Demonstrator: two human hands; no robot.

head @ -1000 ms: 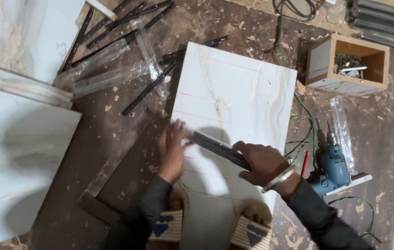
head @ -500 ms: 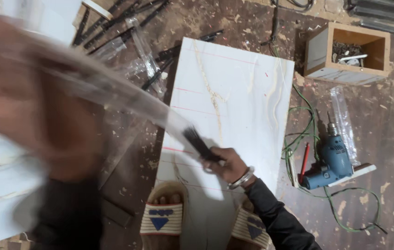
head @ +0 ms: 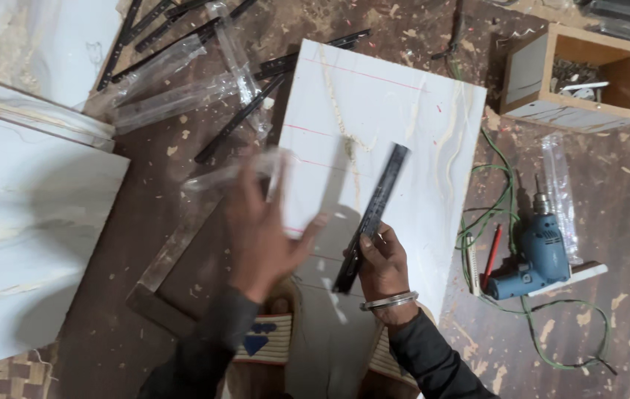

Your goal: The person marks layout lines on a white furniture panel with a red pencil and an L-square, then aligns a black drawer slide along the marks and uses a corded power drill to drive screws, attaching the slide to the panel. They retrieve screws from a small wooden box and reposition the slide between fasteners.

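Head view: right hand point(head: 383, 260) fingers wrapped round lower end of black metal rail point(head: 371, 216), lying slantwise on white board point(head: 404, 111) on floor. Left hand point(head: 259, 233) blurred, fingers spread, beside clear plastic sleeve point(head: 245, 168); contact unclear. Likely stiff, thin, light, smooth; best gripped mid-length by edges.

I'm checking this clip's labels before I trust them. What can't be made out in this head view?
- Left hand: motion-blurred, so its grip on the clear plastic sleeve is unclear.
- Wooden box: contents too small and shadowed to identify.
- Dark rail in the right hand: lower end hidden by the fingers.
- Sandals: mostly covered by arms and the white panel.
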